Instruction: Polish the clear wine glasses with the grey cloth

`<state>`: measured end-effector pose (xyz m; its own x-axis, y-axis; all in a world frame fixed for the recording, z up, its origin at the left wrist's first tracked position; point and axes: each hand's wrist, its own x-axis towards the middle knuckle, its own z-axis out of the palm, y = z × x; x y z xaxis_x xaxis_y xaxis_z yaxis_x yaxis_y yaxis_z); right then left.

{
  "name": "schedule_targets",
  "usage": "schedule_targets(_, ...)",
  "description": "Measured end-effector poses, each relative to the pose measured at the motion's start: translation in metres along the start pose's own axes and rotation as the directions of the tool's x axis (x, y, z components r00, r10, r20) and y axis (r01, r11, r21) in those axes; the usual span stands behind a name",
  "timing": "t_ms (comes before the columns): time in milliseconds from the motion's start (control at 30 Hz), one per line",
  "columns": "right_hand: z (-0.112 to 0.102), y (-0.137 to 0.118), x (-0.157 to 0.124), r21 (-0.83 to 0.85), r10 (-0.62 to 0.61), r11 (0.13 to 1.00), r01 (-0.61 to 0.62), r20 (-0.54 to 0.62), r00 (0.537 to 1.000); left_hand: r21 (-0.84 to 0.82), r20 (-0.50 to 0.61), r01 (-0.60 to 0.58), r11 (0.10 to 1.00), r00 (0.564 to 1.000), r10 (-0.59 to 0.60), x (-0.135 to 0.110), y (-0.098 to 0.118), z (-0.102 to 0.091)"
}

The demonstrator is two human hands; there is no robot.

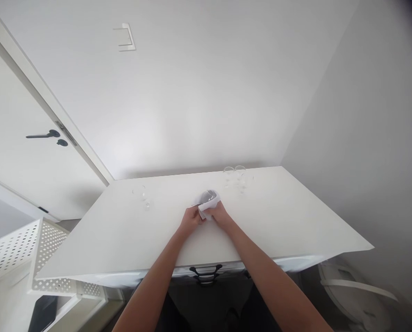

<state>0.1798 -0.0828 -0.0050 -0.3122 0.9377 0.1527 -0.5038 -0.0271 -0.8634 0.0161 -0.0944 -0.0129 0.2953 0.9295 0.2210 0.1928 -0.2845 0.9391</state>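
A clear wine glass (207, 196) is held over the middle of the white tabletop, its bowl tilted away from me. A white cloth (212, 203) wraps round the near and right side of the bowl. My left hand (191, 219) is closed at the lower left of the glass, apparently on its stem, which is mostly hidden. On the right, my right hand (220, 214) presses the cloth against the glass with closed fingers.
Several clear stemmed glasses (239, 173) stand at the back right of the white table (278, 221). Another clear glass (144, 196) is at the left. White perforated shelving (50, 249) is at lower left, a white round object (356, 290) at lower right.
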Motion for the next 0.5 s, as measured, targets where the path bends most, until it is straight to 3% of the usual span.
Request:
schedule_targets(167, -0.008, -0.001, 0.003, 0.167, -0.006, 0.986, 0.029, -0.136, 0.991, 0.094, 0.052, -0.054, 0.994, 0.997, 0.049, -0.002, 0.008, -0.002)
schedule_targets(233, -0.009, 0.0, 0.004, 0.151, -0.024, 0.987, 0.051, -0.175, 0.984, 0.099, 0.061, -0.045, 0.994, 0.997, 0.039, -0.002, 0.007, -0.001)
schedule_targets(400, 0.0, 0.005, 0.003, -0.087, 0.05, 0.995, -0.048, 0.026, 0.998, 0.079, -0.052, 0.007, 0.997, 0.999, -0.003, -0.001, 0.005, 0.0)
schedule_targets(500, 0.003, 0.002, 0.001, -0.085, 0.026, 0.996, -0.024, 0.021, 0.999, 0.11, -0.06, 0.004, 0.994, 0.998, 0.003, -0.001, 0.008, -0.001)
